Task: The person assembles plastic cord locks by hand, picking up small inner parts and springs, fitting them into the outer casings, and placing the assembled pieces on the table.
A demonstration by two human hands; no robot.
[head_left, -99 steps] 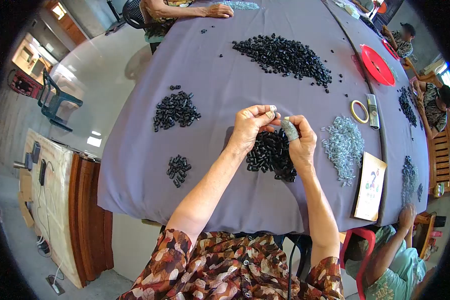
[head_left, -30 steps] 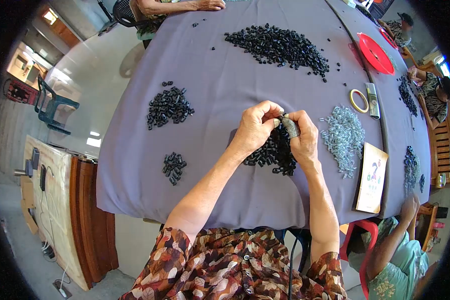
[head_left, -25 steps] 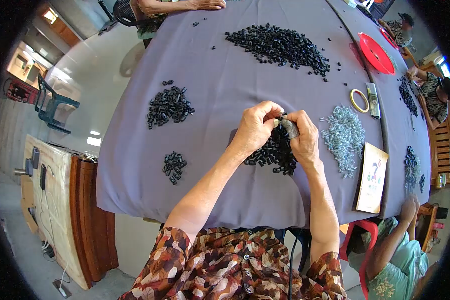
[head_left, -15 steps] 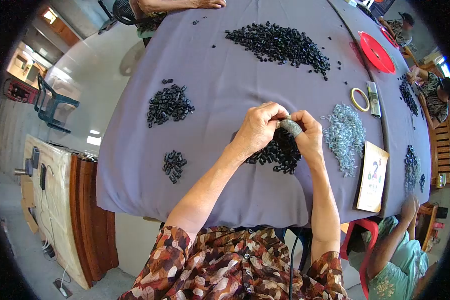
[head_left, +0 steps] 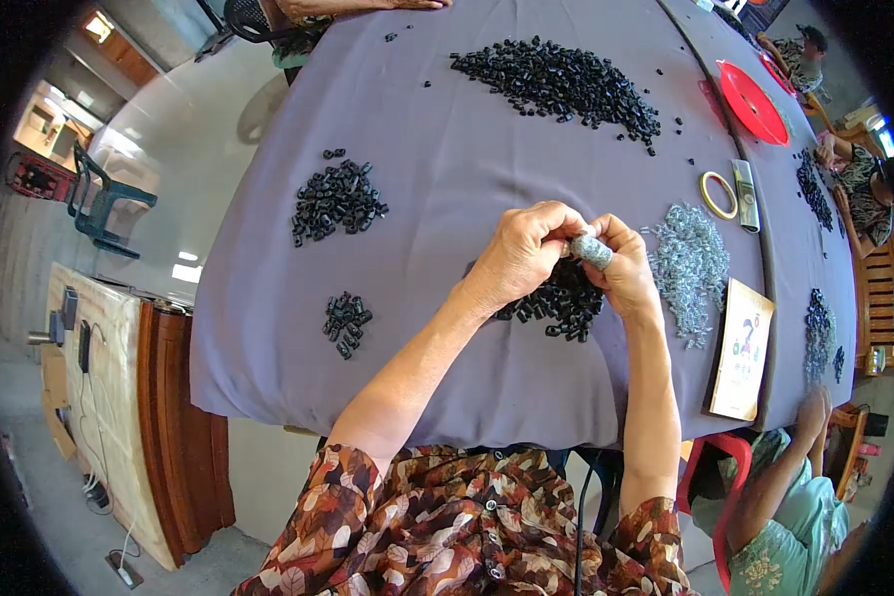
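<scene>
My left hand (head_left: 524, 248) and my right hand (head_left: 630, 273) meet over the table, fingertips pinched together. A grey speckled sleeve (head_left: 593, 251) appears to cover my right thumb. Whatever lies between the fingertips is too small and hidden to name. Just below my hands is a pile of small black pieces (head_left: 566, 308), partly covered by my left hand and wrist. To the right of my right hand lies a heap of small clear pieces (head_left: 690, 263).
Other black piles lie at the far side (head_left: 566, 84), the left (head_left: 338, 204) and nearer left (head_left: 346, 323) of the grey cloth (head_left: 447, 377). At right are a tape roll (head_left: 718, 196), a booklet (head_left: 741, 350) and a red tray (head_left: 751, 103). Other people sit around the table.
Both hands have shifted slightly to the right, fingertips still together. The grey sleeve has turned a little. The piles look the same.
</scene>
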